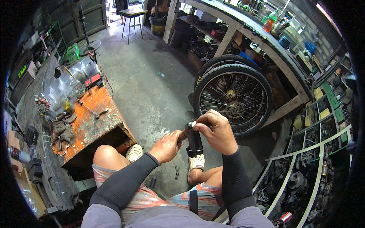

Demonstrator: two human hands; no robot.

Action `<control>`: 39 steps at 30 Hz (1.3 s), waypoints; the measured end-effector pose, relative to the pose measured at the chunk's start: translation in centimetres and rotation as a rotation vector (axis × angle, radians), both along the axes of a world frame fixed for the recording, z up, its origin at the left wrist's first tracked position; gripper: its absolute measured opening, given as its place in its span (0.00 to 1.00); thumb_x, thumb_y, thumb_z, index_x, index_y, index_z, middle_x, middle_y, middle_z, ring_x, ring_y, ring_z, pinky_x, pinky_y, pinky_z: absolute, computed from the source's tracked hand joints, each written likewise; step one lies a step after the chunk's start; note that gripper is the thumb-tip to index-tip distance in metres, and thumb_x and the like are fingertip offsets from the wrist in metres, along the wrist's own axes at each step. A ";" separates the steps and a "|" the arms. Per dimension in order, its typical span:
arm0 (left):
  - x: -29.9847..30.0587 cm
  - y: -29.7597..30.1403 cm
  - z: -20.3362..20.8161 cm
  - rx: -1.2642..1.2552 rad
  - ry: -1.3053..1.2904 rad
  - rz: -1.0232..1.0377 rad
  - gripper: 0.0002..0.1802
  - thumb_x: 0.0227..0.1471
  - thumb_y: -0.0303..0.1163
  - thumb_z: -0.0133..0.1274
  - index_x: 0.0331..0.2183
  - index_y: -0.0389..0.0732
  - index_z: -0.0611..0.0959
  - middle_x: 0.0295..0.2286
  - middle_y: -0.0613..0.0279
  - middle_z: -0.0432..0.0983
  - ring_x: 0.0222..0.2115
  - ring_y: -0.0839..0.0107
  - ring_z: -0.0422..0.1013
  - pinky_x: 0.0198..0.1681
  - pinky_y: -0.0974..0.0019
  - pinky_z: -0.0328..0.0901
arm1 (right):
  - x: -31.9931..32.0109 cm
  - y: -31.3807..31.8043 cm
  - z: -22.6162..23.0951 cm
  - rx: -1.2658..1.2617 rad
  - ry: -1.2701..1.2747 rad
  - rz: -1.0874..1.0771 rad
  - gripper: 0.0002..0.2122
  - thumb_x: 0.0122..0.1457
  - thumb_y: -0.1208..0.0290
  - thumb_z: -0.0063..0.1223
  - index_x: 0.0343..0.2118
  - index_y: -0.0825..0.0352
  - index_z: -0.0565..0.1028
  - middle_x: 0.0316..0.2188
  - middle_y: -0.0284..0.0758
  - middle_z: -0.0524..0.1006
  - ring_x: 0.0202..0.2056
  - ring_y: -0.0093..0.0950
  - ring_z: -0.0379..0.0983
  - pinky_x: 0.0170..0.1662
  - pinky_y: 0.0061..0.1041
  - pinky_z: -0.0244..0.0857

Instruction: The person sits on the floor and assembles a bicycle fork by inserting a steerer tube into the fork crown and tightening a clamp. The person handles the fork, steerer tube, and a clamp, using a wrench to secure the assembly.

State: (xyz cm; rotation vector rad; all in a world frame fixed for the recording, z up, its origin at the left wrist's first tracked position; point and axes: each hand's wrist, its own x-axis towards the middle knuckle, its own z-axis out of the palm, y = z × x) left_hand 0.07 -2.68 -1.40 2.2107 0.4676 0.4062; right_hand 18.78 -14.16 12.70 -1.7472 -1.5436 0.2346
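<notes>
My left hand [167,146] is wrapped round the brownish, rod-like end of a black part, whose exact kind I cannot make out. The black part [195,144] hangs down between my hands, long and narrow, with a paler edge near its top and a toothed or clipped lower end. At its upper end my right hand [217,131] is closed, thumb and fingers pinched against it. Whatever small piece lies between those fingers is hidden. Both hands are held out in front of my lap, above the concrete floor.
Left stands a worn orange bench [87,131] with a ratchet wrench [89,109], gloves [64,131] and clear plastic bins [61,89]. Ahead right, two bicycle wheels [232,99] lean against a wooden workbench [266,36]. Divided parts shelves [300,159] line my right. A stool [133,13] stands far off.
</notes>
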 end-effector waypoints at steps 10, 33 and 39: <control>0.0 0.1 0.0 -0.041 -0.005 -0.007 0.18 0.60 0.25 0.61 0.51 0.39 0.77 0.43 0.46 0.81 0.47 0.42 0.79 0.52 0.45 0.73 | -0.3 0.1 -0.3 0.014 -0.024 -0.053 0.06 0.62 0.74 0.71 0.39 0.69 0.85 0.32 0.39 0.80 0.33 0.37 0.80 0.38 0.33 0.74; 0.0 1.5 -3.1 -0.042 0.217 -0.048 0.36 0.61 0.46 0.69 0.61 0.42 0.73 0.47 0.42 0.83 0.50 0.40 0.80 0.54 0.43 0.73 | 1.1 -0.6 -1.1 -0.003 0.159 0.091 0.18 0.64 0.78 0.70 0.56 0.68 0.82 0.40 0.34 0.80 0.40 0.24 0.79 0.47 0.26 0.76; -0.8 4.8 1.7 0.064 -0.051 0.217 0.27 0.61 0.42 0.71 0.52 0.40 0.75 0.35 0.46 0.86 0.37 0.45 0.85 0.41 0.50 0.78 | 2.9 -1.5 -1.8 0.079 0.289 -0.026 0.34 0.62 0.68 0.75 0.70 0.63 0.71 0.47 0.39 0.80 0.39 0.27 0.80 0.45 0.29 0.78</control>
